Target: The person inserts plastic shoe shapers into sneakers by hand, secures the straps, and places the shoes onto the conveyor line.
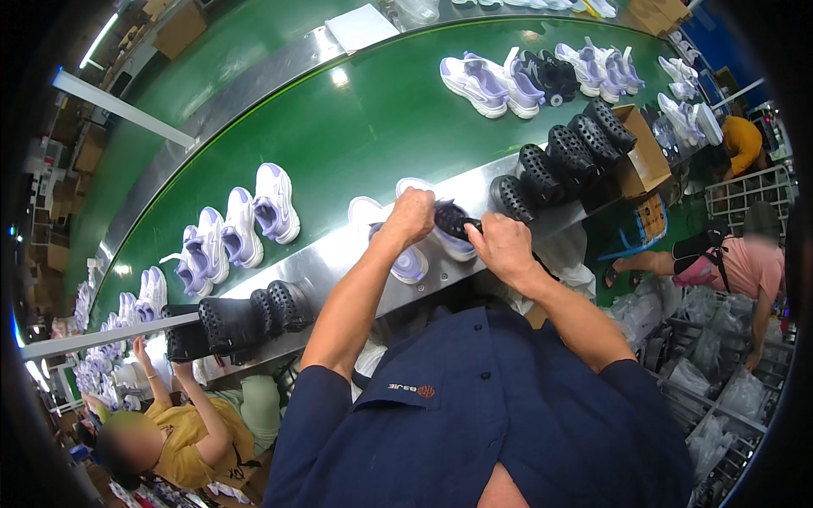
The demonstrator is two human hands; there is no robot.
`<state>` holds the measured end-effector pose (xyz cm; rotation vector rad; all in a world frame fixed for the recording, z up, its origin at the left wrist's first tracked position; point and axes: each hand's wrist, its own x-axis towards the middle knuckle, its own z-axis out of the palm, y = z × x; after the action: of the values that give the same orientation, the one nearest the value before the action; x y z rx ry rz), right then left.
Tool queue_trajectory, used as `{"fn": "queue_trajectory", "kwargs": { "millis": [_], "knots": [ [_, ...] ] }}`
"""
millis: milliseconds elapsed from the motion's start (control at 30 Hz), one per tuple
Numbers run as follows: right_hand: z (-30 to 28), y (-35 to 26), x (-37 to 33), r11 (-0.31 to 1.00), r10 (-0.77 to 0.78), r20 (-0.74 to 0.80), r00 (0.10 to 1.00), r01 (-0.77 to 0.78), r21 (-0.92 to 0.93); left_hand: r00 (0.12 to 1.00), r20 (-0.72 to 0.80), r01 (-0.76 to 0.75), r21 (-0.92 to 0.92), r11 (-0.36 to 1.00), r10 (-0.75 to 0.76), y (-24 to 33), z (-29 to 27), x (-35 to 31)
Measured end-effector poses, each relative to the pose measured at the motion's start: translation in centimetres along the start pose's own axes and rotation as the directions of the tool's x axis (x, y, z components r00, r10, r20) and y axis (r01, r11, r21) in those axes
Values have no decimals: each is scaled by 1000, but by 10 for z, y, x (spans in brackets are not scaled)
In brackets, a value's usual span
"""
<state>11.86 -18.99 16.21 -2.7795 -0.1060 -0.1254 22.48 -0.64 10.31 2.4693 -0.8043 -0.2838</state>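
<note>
In front of me on the metal ledge sits a white-and-lilac sneaker [458, 248]. A black perforated shoe tree [451, 217] lies partly in its opening. My right hand [506, 245] is closed round the tree's narrow end. With fingers closed, my left hand [412, 217] grips the sneaker's upper edge; its fingertips are partly hidden. Just left of it, beneath my left forearm, stands the matching sneaker [409, 264].
Black shoe trees [569, 152] line the ledge at right beside a cardboard box [644, 152]; more shoe trees [229, 326] stand at left. Several sneakers [275, 203] rest on the green conveyor belt [356, 127]. A co-worker [199, 427] is at lower left, another [732, 275] at right near wire carts.
</note>
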Motion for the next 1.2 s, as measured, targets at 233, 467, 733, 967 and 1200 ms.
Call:
{"fn": "queue_trajectory", "kwargs": {
  "millis": [233, 467, 733, 967, 1200],
  "knots": [
    [58, 4, 17, 1000, 25, -68, 997, -25, 11, 964, -258, -86, -78, 993, 64, 16, 18, 15],
    [42, -3, 24, 999, 45, 233, 971, -39, -30, 970, -238, -11, -242, 970, -49, 10, 32, 8],
    [64, 26, 16, 974, -17, -55, 998, 29, 225, 889, -449, -37, -260, 965, -87, 17, 52, -4],
    [73, 42, 48, 980, 170, 210, 963, -188, 68, 760, -227, 506, -382, 773, -610, 40, 75, 3],
    [92, 66, 43, 996, 62, 173, 983, -73, 54, 741, -458, 453, -198, 869, -491, 68, 42, -94]
  ]
}}
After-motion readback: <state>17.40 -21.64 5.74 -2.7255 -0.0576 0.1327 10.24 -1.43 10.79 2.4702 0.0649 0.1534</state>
